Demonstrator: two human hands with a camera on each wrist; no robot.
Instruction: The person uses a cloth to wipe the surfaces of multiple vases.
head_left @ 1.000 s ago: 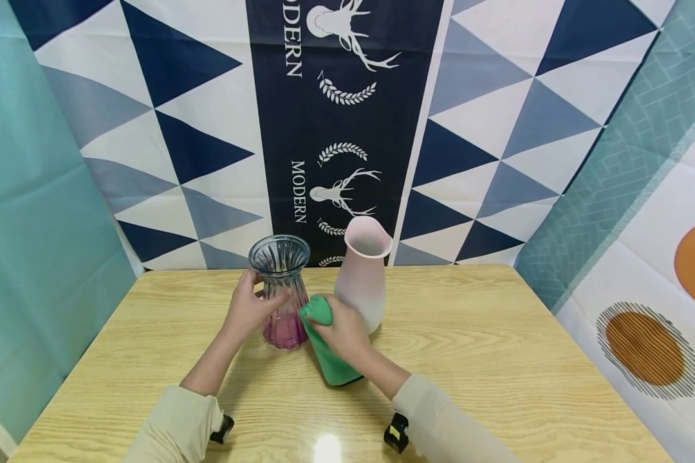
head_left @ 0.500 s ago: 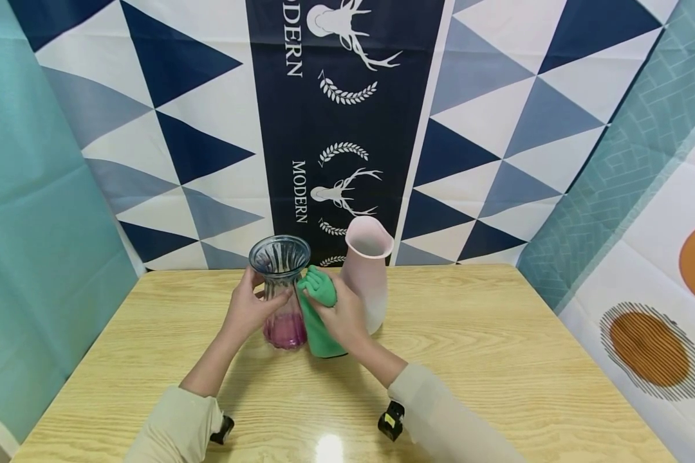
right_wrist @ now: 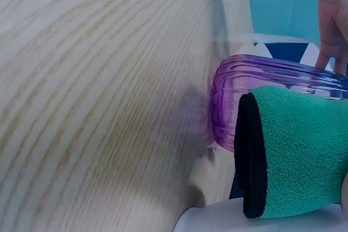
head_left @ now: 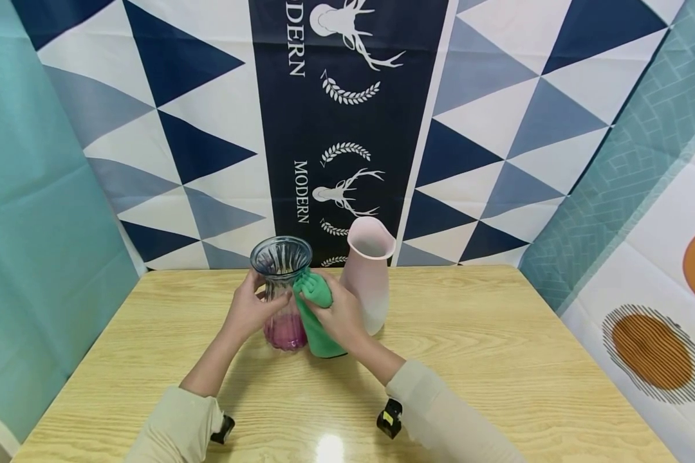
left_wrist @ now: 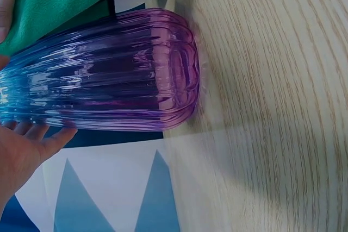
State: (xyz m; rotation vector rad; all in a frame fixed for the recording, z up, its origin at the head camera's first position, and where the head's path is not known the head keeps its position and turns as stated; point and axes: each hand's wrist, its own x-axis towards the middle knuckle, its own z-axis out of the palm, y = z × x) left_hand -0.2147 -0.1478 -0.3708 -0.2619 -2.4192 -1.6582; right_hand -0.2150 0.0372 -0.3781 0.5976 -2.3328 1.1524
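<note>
A ribbed glass vase (head_left: 285, 328), blue at the rim and purple-pink at the base, stands upright on the table. My left hand (head_left: 253, 305) grips it from the left, thumb in front and fingers behind. My right hand (head_left: 343, 315) holds a bunched green cloth (head_left: 322, 334) against the vase's right side, just under the rim. The cloth's lower part hangs down, and its dark edging (right_wrist: 253, 156) shows in the right wrist view. Close behind my right hand, a pink-white vase (head_left: 366, 283) stands upright, partly hidden by that hand.
The wooden table (head_left: 469, 360) runs back to a patterned wall cloth (head_left: 208, 128) with triangles and deer heads. A teal curtain (head_left: 46, 193) borders the left side, and a white cloth with orange discs (head_left: 651, 350) hangs at the right.
My right hand has lifted the green cloth from lower down to the glass vase's upper right side, then shifted slightly left against it. The left hand keeps its grip in place.
</note>
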